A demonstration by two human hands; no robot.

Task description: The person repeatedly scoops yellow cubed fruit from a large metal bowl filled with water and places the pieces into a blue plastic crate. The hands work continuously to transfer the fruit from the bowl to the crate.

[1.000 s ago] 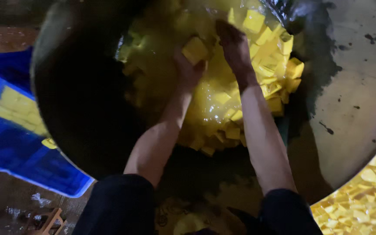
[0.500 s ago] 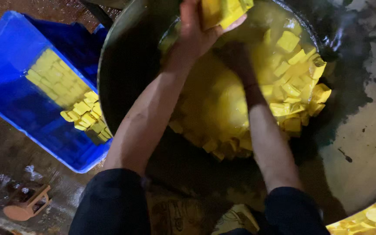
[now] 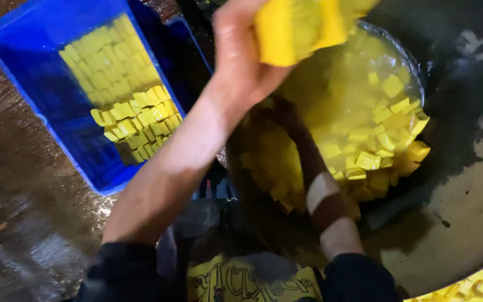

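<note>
The yellow blocks (image 3: pixel 300 25) under handling are raised above the near-left rim of the large dark pan (image 3: pixel 448 128), clear of its contents. The left hand (image 3: pixel 247 61) is closed around this stack from below and behind, thumb side toward the camera; the blocks look wet and blurred with motion. The right hand cannot be made out: its forearm (image 3: pixel 314 184) runs down into the pan among the floating yellow cubes (image 3: pixel 384 140), and whether that hand is open or closed cannot be told.

Left of the pan, on the wet floor (image 3: pixel 23 184), stands a blue crate (image 3: pixel 46 106) with rows of like yellow cubes packed along its far and middle part; its near corner, closest to the pan, is bare.

Judgement: the step in hand is a lift-out, blocks carried from the pan with the crate just beside. The next move calls for a level, firm but gentle hold, as the pieces appear soft and slippery, and a placing against the existing rows.
</note>
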